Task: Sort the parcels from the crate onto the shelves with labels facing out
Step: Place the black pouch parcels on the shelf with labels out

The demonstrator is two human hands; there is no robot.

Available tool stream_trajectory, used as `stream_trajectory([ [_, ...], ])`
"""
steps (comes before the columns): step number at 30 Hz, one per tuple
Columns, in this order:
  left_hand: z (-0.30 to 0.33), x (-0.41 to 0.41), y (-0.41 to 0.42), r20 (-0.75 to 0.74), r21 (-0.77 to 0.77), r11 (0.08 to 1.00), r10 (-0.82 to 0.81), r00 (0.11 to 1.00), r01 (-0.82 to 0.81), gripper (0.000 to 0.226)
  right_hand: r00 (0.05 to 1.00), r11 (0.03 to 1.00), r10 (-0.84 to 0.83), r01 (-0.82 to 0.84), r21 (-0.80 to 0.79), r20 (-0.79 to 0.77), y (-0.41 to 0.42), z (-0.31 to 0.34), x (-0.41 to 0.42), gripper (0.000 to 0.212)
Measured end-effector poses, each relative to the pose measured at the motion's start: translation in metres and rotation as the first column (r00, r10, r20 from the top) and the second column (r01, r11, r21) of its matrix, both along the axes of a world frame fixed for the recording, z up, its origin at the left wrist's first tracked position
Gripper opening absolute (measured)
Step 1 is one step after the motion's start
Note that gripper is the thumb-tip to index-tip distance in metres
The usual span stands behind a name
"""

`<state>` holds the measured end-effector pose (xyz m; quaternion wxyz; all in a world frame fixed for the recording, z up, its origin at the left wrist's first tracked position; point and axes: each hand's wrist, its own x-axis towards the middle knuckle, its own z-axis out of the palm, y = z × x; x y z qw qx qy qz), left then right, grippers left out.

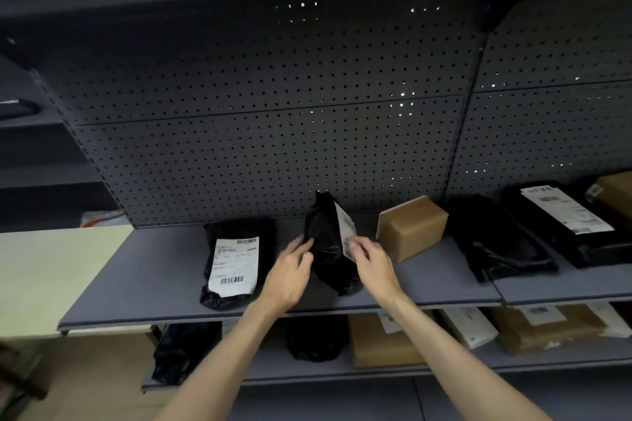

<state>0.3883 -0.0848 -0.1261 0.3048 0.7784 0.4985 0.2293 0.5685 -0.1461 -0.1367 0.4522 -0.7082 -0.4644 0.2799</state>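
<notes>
A person stands a black poly-bag parcel (328, 242) on edge on the grey shelf (136, 283) at the centre of the frame, both bare hands at work on it. The left hand (290, 275) lies with fingers spread and loose against the bag's left flank, apparently propping it upright; the right hand (371, 261) is pinched on the lower corner of the parcel's white label (343, 225), which faces right rather than outward. Judging by the task, the grip on the label serves to swing the bag so that the print faces the aisle.

Just left of centre, a flat black parcel (239, 263) lies on the same shelf with its label up and readable. To the right, near the held bag but apart from it, sits a brown carton (410, 227), then a black bag (492, 236) showing no label, and at the right edge of the frame a long black parcel (567, 225) with its label on top. More parcels fill the lower shelf (513, 362) along the bottom of the frame. The crate named in the task is not in view. A perforated back panel (273, 112) closes the bay behind.
</notes>
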Motion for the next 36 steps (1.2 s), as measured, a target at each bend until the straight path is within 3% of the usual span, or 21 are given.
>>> stream_trajectory([
  [5,0.008,-0.001,0.000,0.057,-0.083,0.993,0.089,0.994,-0.084,0.058,0.992,0.985,-0.119,0.113,-0.128,-0.042,0.012,-0.007,0.005,0.044],
  [13,-0.003,0.006,-0.002,0.139,-0.272,0.953,0.176,0.974,-0.134,0.066,0.982,0.990,-0.088,0.068,-0.119,-0.167,0.013,-0.017,0.003,0.037],
  [19,-0.011,0.007,-0.005,0.155,-0.313,0.943,0.172,0.973,-0.116,0.071,0.969,0.993,0.025,-0.054,-0.109,-0.246,0.010,-0.025,-0.002,0.017],
  [22,-0.014,0.006,-0.004,0.184,-0.337,0.936,0.173,0.967,-0.103,0.073,0.960,0.993,0.038,-0.066,-0.094,-0.277,0.008,-0.024,-0.003,0.018],
  [27,-0.008,0.005,-0.005,0.287,-0.354,0.933,0.168,0.943,-0.059,0.039,0.958,0.996,0.006,-0.031,-0.081,-0.287,0.001,-0.016,-0.007,0.013],
  [34,0.014,0.000,0.007,0.428,-0.379,0.926,0.180,0.886,-0.006,0.026,0.955,0.997,0.025,-0.047,-0.067,-0.295,-0.002,-0.007,-0.007,0.021],
  [36,0.019,-0.004,0.011,0.445,-0.407,0.914,0.200,0.873,-0.002,0.025,0.955,0.997,0.007,-0.031,-0.074,-0.297,-0.002,0.000,0.003,0.033],
])
